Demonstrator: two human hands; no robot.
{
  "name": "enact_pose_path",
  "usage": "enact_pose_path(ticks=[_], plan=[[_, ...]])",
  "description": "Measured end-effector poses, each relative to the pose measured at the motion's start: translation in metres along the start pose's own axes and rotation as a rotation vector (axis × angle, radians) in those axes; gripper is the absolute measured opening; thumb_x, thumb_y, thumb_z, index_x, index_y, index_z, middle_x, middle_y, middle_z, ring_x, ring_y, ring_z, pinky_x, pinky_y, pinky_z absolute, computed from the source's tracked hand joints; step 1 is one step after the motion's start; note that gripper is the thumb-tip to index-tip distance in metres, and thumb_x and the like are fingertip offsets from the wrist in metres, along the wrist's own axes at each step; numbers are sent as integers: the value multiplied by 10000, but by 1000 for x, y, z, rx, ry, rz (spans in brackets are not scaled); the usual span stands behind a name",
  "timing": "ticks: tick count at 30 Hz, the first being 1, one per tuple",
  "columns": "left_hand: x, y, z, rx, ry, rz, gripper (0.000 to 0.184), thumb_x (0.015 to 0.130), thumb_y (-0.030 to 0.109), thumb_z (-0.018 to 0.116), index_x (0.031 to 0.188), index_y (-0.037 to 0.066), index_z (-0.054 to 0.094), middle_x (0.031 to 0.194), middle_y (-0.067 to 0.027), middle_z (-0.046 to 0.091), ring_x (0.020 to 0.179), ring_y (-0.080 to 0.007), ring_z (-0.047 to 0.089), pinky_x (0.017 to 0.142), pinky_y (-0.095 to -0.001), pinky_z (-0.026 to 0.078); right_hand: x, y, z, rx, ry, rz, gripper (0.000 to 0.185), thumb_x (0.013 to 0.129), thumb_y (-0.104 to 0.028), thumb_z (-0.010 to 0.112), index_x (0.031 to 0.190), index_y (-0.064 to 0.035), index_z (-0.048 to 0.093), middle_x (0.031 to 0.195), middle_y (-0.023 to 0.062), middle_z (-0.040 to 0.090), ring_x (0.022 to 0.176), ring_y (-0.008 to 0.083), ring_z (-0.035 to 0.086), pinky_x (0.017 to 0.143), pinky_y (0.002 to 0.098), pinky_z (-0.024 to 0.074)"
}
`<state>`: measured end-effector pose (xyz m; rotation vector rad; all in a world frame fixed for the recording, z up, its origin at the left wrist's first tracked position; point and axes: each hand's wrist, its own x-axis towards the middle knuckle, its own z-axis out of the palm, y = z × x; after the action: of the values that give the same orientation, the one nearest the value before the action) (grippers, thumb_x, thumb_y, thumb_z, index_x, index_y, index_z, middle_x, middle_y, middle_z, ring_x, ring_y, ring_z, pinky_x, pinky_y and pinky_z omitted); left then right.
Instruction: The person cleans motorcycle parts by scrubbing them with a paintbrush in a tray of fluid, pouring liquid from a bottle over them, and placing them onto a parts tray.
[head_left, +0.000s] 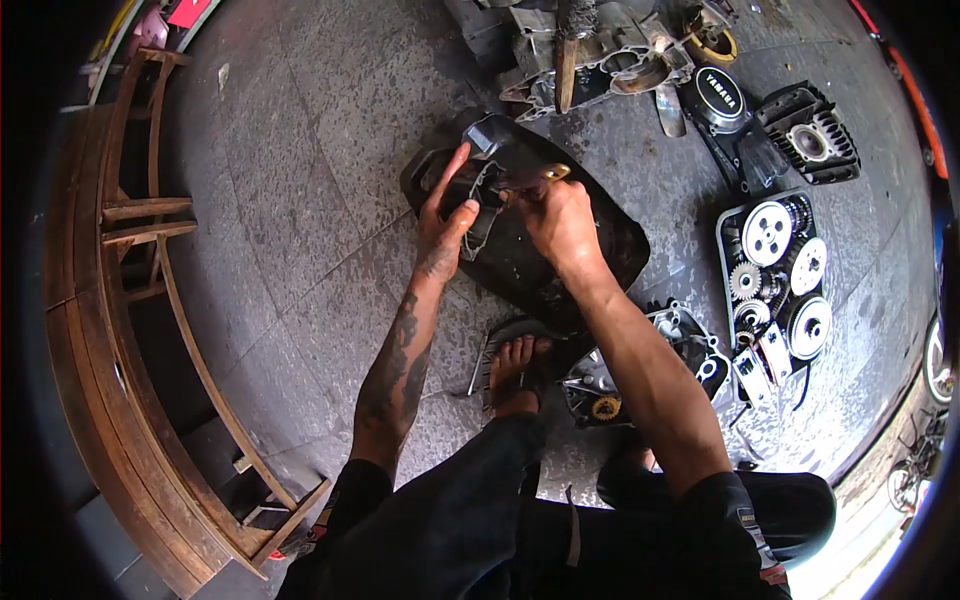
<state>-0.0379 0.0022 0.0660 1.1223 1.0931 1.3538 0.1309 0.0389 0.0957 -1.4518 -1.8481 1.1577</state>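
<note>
Over a dark, oily pan point(610, 235) on the floor, both hands work at a dark metal engine part point(482, 225) with a jagged pale edge. My left hand point(447, 220) is wrapped round its left side, the index finger pointing up along it. My right hand point(560, 222) is closed round a dark tool with a brass-coloured ring end point(556, 172); the tool's other end lies against the part and is hard to make out. A grey block-like piece point(484, 135) sits at the pan's upper edge.
Engine casings point(640, 65) and a wooden-handled tool point(566, 75) lie at the top. A YAMAHA cover point(720, 95), a finned cylinder part point(810, 140) and a gear tray point(728, 260) are right. Another casing point(690, 325) lies by my right forearm; a wooden bench point(120, 400) stands left.
</note>
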Motion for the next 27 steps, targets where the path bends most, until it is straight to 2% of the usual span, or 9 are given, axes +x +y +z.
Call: enact_pose_path(ticks=[1, 3, 7, 9, 13, 17, 20, 22, 27], plan=[[1, -1, 0, -5, 23, -18, 700, 816, 204, 595, 1450, 10, 371, 1507, -108, 357, 1387, -204, 316, 1138, -341, 245, -1, 2, 3, 1, 5, 1, 166, 819, -50, 687, 982, -42, 717, 917, 175, 699, 851, 332, 680, 740, 369, 529], [1, -2, 0, -14, 52, -37, 700, 815, 199, 592, 1452, 12, 370, 1507, -111, 357, 1389, -207, 315, 1139, -343, 243, -7, 7, 15, 119, 64, -290, 167, 816, -61, 691, 980, -54, 721, 914, 181, 694, 849, 351, 671, 727, 385, 528], [3, -3, 0, 111, 46, -19, 692, 817, 172, 577, 1458, 21, 364, 1508, -115, 353, 1384, -213, 322, 1139, -345, 245, -9, 10, 15, 55, 44, -109, 169, 809, -58, 693, 974, -67, 728, 907, 182, 690, 843, 361, 668, 723, 406, 535], [0, 0, 5, 31, 61, -91, 674, 824, 141, 562, 1461, 37, 367, 1517, -104, 343, 1384, -215, 321, 1138, -350, 248, -9, 12, 24, 160, 228, -347, 156, 812, -100, 700, 962, -67, 726, 871, 176, 690, 811, 366, 666, 716, 409, 542], [-1, 8, 7, 35, 94, -141, 675, 830, 116, 556, 1472, 56, 355, 1524, -85, 330, 1377, -191, 317, 1118, -324, 268, -6, 15, 21, -273, -17, -62, 123, 826, -163, 690, 905, -74, 722, 833, 191, 678, 753, 387, 658, 664, 426, 547], [-2, 0, 5, -23, 118, -120, 685, 826, 113, 569, 1473, 55, 352, 1536, -82, 312, 1385, -188, 301, 1106, -305, 277, -8, 13, 13, -111, 77, -81, 140, 824, -189, 699, 889, -67, 719, 794, 192, 670, 738, 378, 656, 651, 442, 542], [1, 1, 6, 80, 80, -42, 684, 822, 107, 567, 1471, 56, 357, 1537, -81, 312, 1388, -184, 296, 1103, -304, 279, -9, 14, 17, 49, 100, -279, 135, 832, -183, 694, 883, -60, 718, 776, 183, 671, 734, 365, 660, 650, 436, 544], [-2, 2, 7, 79, 110, -99, 680, 818, 102, 554, 1469, 58, 362, 1539, -75, 309, 1395, -186, 288, 1112, -317, 269, -6, 17, 9, -213, 10, -40, 145, 831, -164, 703, 923, -53, 722, 812, 190, 679, 751, 368, 664, 658, 413, 544], [-1, 2, 10, -24, 123, -79, 674, 815, 108, 531, 1465, 49, 364, 1537, -90, 312, 1402, -194, 280, 1128, -329, 245, -17, 10, 14, 337, 123, -185, 180, 826, -188, 718, 955, -63, 725, 812, 185, 688, 755, 371, 669, 655, 404, 540]])
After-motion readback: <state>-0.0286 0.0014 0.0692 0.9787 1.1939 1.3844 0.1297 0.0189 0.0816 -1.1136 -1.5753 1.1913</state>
